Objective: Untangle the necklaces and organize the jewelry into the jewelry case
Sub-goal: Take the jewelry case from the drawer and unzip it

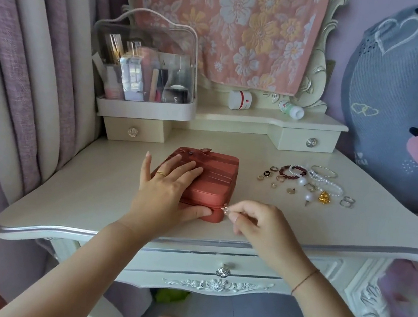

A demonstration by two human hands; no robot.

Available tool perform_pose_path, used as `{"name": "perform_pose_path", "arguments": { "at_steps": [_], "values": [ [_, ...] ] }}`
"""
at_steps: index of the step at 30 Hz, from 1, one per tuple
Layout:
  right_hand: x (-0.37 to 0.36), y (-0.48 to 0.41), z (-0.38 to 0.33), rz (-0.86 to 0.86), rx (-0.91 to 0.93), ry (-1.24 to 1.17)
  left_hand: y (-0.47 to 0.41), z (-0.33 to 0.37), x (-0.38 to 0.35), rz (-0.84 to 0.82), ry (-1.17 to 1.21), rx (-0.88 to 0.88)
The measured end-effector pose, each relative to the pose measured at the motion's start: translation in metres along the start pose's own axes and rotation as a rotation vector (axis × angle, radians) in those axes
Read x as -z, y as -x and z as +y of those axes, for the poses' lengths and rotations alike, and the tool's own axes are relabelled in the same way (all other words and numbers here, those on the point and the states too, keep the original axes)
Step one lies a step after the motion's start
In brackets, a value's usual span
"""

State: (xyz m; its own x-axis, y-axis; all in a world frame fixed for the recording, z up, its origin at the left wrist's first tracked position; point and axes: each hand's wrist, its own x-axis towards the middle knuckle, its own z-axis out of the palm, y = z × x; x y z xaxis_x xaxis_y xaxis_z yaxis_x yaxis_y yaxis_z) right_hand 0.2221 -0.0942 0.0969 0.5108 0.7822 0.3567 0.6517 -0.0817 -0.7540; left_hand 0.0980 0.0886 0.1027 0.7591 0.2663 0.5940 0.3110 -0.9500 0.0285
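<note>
Rust-red fabric jewelry case point(216, 177): was set, lid down, on the cream table point(88, 191).
Left hand point(167, 187): was laid flat on the lid, fingers straight, thumb pressed to the front side.
Right hand point(255, 222): fingers were pinched on the small silver zipper pull point(224, 209) at the case's front corner.
Loose rings, pearl strands and bead bracelets point(310, 182): were scattered to the right, well apart from the case.

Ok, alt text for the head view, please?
The left hand rests flat on a red jewelry case while the right hand pinches its zipper pull. Loose rings and pearl strands lie right of it on the vanity.
</note>
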Motion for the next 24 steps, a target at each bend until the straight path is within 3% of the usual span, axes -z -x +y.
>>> {"name": "perform_pose_path", "arguments": {
  "at_steps": [6,18,24],
  "values": [
    [-0.015,0.005,-0.004,0.029,0.028,-0.052,0.011,0.012,0.002,0.028,0.082,0.028],
    [0.009,-0.059,0.029,0.264,-0.159,0.336,0.011,0.014,-0.004,0.116,0.129,0.049],
    [0.015,-0.109,0.040,0.219,-0.269,0.453,0.010,0.013,-0.004,0.137,0.119,0.037]
  ]
}}
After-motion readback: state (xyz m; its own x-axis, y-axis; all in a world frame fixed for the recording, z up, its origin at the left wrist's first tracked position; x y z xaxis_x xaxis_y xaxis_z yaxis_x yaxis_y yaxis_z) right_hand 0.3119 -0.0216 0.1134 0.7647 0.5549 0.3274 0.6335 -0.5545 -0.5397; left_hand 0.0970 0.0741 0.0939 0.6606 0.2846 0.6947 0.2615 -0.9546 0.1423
